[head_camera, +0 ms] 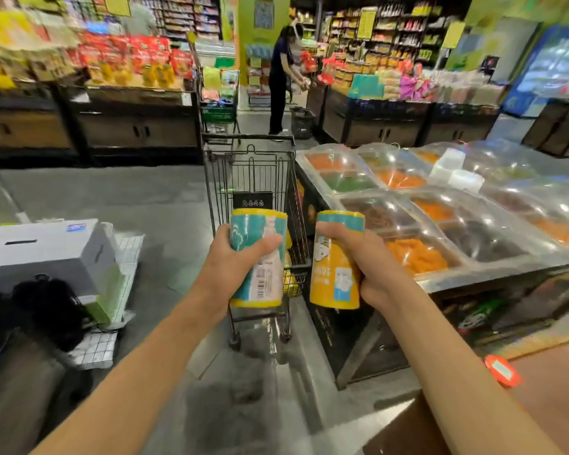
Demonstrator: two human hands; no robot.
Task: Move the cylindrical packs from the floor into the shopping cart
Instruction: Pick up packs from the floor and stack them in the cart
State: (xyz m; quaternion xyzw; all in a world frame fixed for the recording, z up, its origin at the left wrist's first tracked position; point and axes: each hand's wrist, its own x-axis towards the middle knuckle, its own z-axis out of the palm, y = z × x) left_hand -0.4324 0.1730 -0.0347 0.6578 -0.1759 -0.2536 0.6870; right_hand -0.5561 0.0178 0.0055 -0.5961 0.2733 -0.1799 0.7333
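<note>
Currently one pack (258,257) is gripped mid-body by left hand (234,257), another (337,261) by right hand (372,267); judged light, rigid, slick-wrapped.

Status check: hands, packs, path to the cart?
Left hand grips one cylindrical pack; right hand grips another pack. Both upright before the shopping cart. Nothing between.

Covered snack bins (440,205) right; grey box (43,251) left.
</note>
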